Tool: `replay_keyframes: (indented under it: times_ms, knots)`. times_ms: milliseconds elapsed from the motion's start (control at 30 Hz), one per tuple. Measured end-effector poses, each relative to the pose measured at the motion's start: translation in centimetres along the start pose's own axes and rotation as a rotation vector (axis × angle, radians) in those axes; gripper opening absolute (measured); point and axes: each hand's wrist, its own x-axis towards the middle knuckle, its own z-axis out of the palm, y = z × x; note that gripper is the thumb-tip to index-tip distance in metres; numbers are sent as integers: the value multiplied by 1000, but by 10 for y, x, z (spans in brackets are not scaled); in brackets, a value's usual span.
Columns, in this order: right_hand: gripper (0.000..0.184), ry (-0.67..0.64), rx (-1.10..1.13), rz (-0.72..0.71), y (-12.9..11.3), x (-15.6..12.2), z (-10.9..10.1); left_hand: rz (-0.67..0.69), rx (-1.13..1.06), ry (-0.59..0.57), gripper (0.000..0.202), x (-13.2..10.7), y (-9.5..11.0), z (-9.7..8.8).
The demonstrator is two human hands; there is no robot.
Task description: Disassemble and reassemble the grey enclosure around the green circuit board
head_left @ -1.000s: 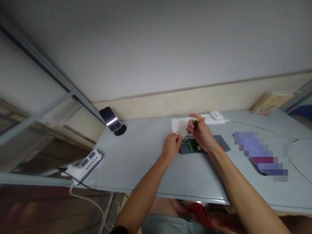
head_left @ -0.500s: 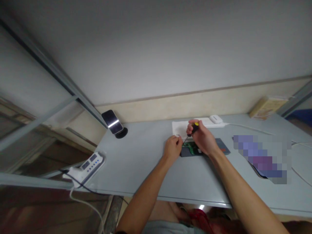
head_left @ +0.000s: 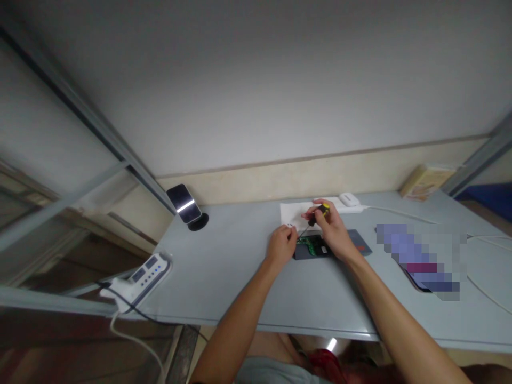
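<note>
An opened, flat dark-grey electronic device (head_left: 300,255) lies on the table, with a green circuit board (head_left: 309,246) exposed in its left part. My left hand (head_left: 282,246) is closed around the device's left end, thumb and forefinger together at the upper corner. In my right hand (head_left: 335,230) is a screwdriver (head_left: 320,214) with a black and yellow handle. Its thin shaft slants down and left to the board's upper left, close to my left fingertips. Whether the tip sits on a screw is too small to tell. My right forearm and hand cover part of the device.
White paper (head_left: 288,212) lies behind the device, with small dark bits on it. Beyond is a white earbud case (head_left: 349,200) on a white strip. A phone (head_left: 184,204) stands at the back left, a power strip (head_left: 146,277) at the left edge, and a yellow box (head_left: 426,182) at the back right.
The view has shifted slightly. My right hand has turned a little on the screwdriver handle, with the fingers opened somewhat. My left hand stays at the device's left end.
</note>
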Motion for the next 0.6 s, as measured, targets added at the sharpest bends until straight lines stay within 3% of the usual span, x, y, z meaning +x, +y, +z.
replay_keyframes:
  times_ms: [167,233,300,400,500,600]
  knots:
    - [30,158,33,-148,-41,-8,-32,25,-57,-36,45,0,-1,-2]
    - [31,3,-175,-68,-61,-11,-52,43,-80,-60,47,0,-1,-3]
    - [34,-224,-578,3,-74,-16,-71,78,-91,-97,47,-2,0,-6]
    - [52,-494,-1067,59,-76,-27,-88,192,-67,-214,33,-7,1,-16]
    - [67,-624,-1349,153,-67,-35,-94,223,-52,-347,77,-14,2,-27]
    - [58,-629,-1458,139,-61,-35,-96,218,-92,-411,88,-17,2,-33]
